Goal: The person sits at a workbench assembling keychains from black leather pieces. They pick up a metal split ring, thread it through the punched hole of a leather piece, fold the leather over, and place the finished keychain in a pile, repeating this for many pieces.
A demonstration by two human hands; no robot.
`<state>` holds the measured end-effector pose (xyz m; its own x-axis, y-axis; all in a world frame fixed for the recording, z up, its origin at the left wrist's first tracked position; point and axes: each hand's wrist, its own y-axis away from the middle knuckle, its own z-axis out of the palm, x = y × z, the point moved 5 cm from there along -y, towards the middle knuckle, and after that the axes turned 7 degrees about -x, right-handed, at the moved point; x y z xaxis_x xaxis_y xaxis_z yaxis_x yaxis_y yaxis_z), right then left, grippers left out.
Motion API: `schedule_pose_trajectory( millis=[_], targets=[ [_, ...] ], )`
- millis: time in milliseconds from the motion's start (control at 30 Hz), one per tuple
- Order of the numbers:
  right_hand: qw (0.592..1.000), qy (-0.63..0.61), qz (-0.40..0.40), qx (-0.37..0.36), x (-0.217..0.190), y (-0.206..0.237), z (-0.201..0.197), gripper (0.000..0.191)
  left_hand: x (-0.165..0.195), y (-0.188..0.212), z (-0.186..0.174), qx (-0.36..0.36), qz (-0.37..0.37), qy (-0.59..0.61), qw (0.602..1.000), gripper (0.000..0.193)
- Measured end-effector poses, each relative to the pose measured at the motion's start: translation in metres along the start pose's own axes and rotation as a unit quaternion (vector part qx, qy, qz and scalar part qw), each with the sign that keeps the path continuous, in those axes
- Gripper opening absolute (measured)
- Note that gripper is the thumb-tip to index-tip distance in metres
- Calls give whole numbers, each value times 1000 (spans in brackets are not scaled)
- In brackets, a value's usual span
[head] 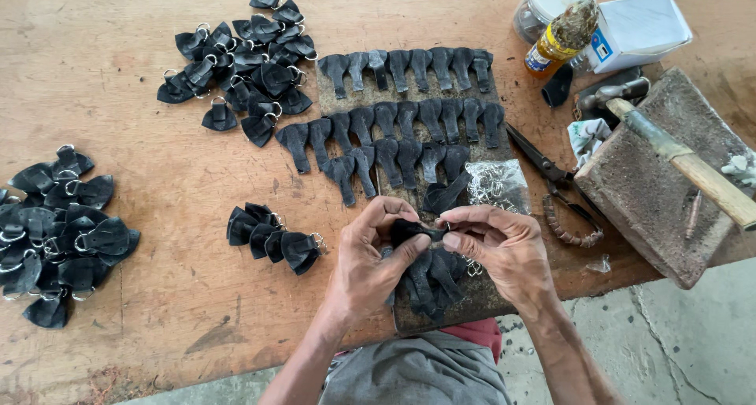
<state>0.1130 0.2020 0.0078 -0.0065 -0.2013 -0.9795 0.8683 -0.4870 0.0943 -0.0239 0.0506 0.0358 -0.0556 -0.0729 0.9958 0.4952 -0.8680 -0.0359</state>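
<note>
Ringed black leather pile [63, 232] cut off at left table edge, bare wood beside it; left hand [370, 259] and right hand [500, 244] both pinch one black leather piece [411, 231], mostly hidden, possibly ringed; stone block [657, 181] overhangs right edge.

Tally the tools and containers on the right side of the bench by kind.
Hammer: 1
Scissors: 1
Glue bottle: 1
Clear plastic jar: 1
White box: 1
Stone block: 1
Bag of metal rings: 1
Total: 7
</note>
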Motion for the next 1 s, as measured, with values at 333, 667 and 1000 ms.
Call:
schedule_pose_trajectory(
  millis=[333, 667, 1000],
  targets=[
    [999, 49, 20, 3, -1, 1, 5, 33, 16, -3, -3, 24, 11, -108, 994, 30],
    [995, 102, 21, -4, -5, -1, 12, 32, 14, -5, 1, 6, 36, -125, 992, 15],
    [996, 78, 37, -3, 1, -2, 8, 35, 17, -6, 3, -9, 94, -153, 984, 14]
  ],
)
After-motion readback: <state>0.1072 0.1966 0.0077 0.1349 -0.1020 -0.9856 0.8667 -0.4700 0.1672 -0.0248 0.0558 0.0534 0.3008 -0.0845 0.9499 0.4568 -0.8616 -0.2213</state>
